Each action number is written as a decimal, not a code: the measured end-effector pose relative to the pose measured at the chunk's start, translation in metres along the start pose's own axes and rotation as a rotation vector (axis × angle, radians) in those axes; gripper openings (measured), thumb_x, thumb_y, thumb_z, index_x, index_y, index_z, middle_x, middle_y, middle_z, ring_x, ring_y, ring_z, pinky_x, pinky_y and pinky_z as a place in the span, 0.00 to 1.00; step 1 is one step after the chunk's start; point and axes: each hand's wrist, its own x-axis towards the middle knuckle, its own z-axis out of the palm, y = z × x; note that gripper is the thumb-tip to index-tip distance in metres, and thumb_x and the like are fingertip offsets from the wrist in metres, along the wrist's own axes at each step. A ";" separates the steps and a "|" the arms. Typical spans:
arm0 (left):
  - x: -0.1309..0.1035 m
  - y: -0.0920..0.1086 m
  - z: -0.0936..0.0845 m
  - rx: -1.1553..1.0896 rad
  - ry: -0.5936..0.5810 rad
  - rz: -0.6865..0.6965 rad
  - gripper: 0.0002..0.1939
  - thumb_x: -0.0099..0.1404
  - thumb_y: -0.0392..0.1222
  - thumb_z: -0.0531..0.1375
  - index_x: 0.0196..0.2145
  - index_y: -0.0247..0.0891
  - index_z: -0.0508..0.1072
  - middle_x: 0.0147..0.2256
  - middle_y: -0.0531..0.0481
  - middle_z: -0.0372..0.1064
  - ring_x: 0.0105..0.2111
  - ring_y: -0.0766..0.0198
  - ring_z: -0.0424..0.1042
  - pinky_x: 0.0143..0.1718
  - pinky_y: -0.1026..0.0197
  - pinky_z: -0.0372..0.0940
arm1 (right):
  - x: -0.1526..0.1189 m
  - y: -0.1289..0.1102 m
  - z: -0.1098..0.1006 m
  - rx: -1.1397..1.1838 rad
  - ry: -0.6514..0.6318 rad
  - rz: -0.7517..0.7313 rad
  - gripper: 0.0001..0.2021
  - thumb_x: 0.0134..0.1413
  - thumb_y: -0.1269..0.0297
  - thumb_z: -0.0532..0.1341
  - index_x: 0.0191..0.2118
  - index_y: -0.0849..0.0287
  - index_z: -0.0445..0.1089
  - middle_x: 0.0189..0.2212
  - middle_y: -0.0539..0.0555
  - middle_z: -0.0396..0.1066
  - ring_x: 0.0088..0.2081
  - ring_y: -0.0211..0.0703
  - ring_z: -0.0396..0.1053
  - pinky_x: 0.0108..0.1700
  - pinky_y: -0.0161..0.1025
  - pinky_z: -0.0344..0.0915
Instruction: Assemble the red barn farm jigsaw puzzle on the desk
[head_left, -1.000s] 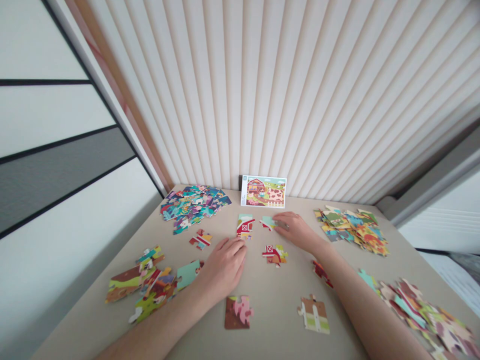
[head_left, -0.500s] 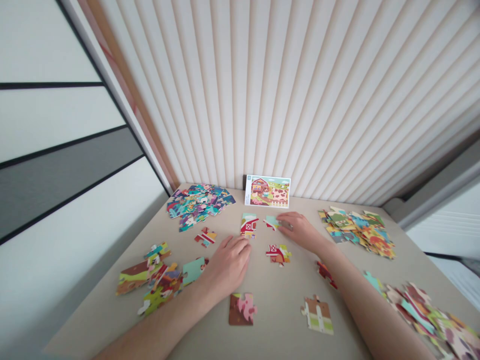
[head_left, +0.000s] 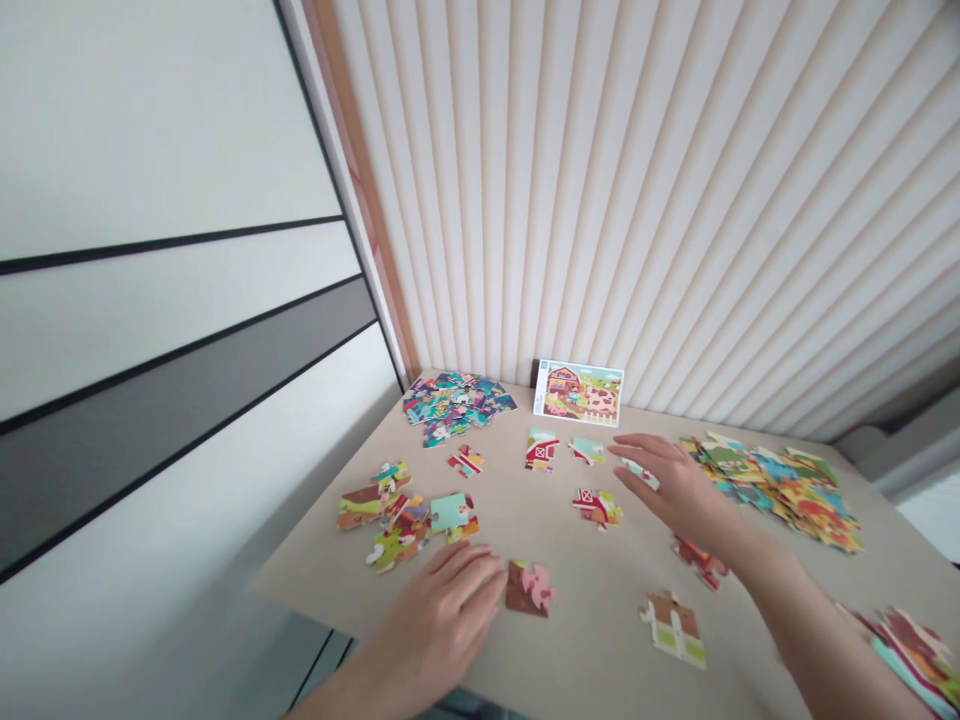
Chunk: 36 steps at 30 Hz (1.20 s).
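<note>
My left hand [head_left: 450, 605] is low over the near part of the table, palm down, its fingers stretched out and holding nothing visible. Just right of its fingertips lies a brown puzzle piece with a pink pig part [head_left: 529, 589]. My right hand [head_left: 679, 490] hovers with fingers apart. A pale puzzle piece [head_left: 643, 474] shows between its thumb and fingers, apparently on the table. Left of those fingertips are a sky-and-red-roof piece [head_left: 587, 450] and a barn-window piece [head_left: 541, 451]. A red barn piece with green [head_left: 598, 507] lies closer to me.
A farm picture card [head_left: 578, 392] stands against the pleated blind [head_left: 570, 200]. Piles of blue-purple pieces [head_left: 457, 405], farm pieces [head_left: 405, 520] and yellow-orange pieces [head_left: 787, 490] lie about. A fence piece [head_left: 675, 630] and more farm pieces [head_left: 915, 645] are at the near right.
The view has swung left. My left hand has drawn back from beside the barn-window piece toward the pig piece. My right hand has moved rightward, off the sky-and-roof piece, and its fingers have spread.
</note>
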 end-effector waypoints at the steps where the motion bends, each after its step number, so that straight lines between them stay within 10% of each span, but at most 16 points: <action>1: -0.013 -0.005 0.001 0.017 0.024 -0.034 0.17 0.72 0.30 0.53 0.55 0.38 0.71 0.49 0.44 0.75 0.53 0.56 0.72 0.60 0.50 0.67 | -0.011 -0.008 -0.002 -0.005 0.002 -0.014 0.17 0.69 0.55 0.56 0.58 0.47 0.73 0.58 0.56 0.72 0.58 0.56 0.70 0.60 0.57 0.67; 6: -0.052 -0.023 0.013 0.009 0.049 -0.059 0.19 0.71 0.30 0.52 0.56 0.38 0.71 0.49 0.42 0.74 0.52 0.55 0.72 0.58 0.49 0.69 | -0.076 -0.032 0.002 0.008 0.061 -0.014 0.15 0.68 0.60 0.57 0.57 0.45 0.73 0.56 0.55 0.73 0.59 0.56 0.69 0.58 0.55 0.70; 14: -0.052 -0.020 0.022 -0.086 0.056 -0.243 0.16 0.72 0.36 0.53 0.55 0.42 0.71 0.49 0.43 0.72 0.52 0.54 0.71 0.61 0.45 0.65 | -0.138 -0.038 0.016 0.080 0.388 0.206 0.10 0.66 0.60 0.59 0.46 0.51 0.76 0.46 0.58 0.77 0.50 0.57 0.74 0.52 0.55 0.71; 26: -0.058 -0.023 0.026 -0.006 0.220 -0.194 0.17 0.70 0.35 0.57 0.55 0.41 0.72 0.48 0.44 0.74 0.52 0.54 0.72 0.59 0.49 0.65 | -0.146 -0.032 0.023 0.086 0.402 0.312 0.12 0.66 0.55 0.59 0.44 0.54 0.77 0.45 0.56 0.78 0.48 0.52 0.75 0.53 0.47 0.68; 30: -0.065 -0.044 0.023 0.171 0.424 -0.388 0.17 0.70 0.38 0.58 0.56 0.43 0.71 0.51 0.42 0.74 0.54 0.50 0.71 0.59 0.46 0.64 | -0.144 -0.035 0.022 0.085 0.389 0.324 0.12 0.67 0.55 0.58 0.43 0.54 0.77 0.45 0.56 0.78 0.49 0.52 0.74 0.53 0.48 0.68; 36: -0.067 -0.085 0.015 0.391 0.270 -0.635 0.26 0.67 0.54 0.62 0.58 0.39 0.71 0.52 0.38 0.74 0.53 0.41 0.71 0.54 0.42 0.64 | -0.143 -0.037 0.020 0.085 0.396 0.319 0.12 0.66 0.56 0.58 0.43 0.53 0.77 0.45 0.56 0.78 0.49 0.53 0.74 0.53 0.48 0.68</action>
